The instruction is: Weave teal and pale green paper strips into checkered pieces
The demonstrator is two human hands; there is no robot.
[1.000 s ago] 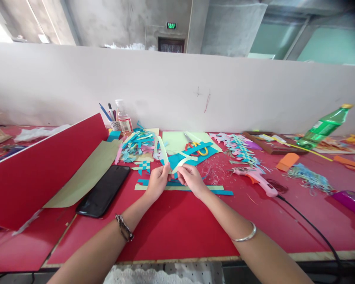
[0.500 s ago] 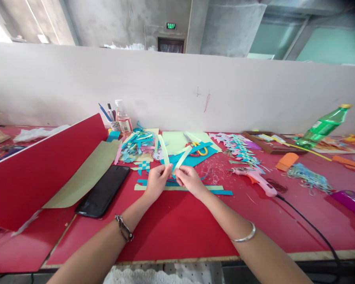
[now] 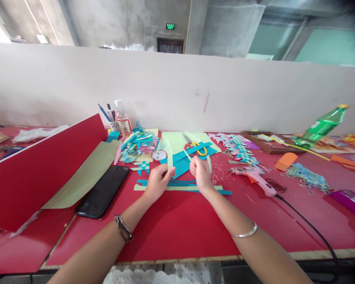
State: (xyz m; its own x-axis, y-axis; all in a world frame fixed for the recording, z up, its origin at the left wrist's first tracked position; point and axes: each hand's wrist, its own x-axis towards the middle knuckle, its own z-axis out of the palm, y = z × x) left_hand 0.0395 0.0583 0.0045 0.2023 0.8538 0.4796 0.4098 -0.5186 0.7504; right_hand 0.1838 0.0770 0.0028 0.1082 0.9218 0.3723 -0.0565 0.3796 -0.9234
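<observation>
A pale strip [image 3: 170, 156] is pinched by the left hand [image 3: 159, 180], a second strip [image 3: 209, 163] by the closed right hand [image 3: 201, 174]; strips are apparently being handled singly, gentleness seemingly required.

Note the bright, diffuse light over your table [image 3: 281, 227], with pale sheen at right and faint, soft shadows near your hands [image 3: 158, 183]. The upper-left corner is overexposed; the upper-right corner darkens. Wide-angle distortion stretches the frame edges; fine detail is soft.
</observation>
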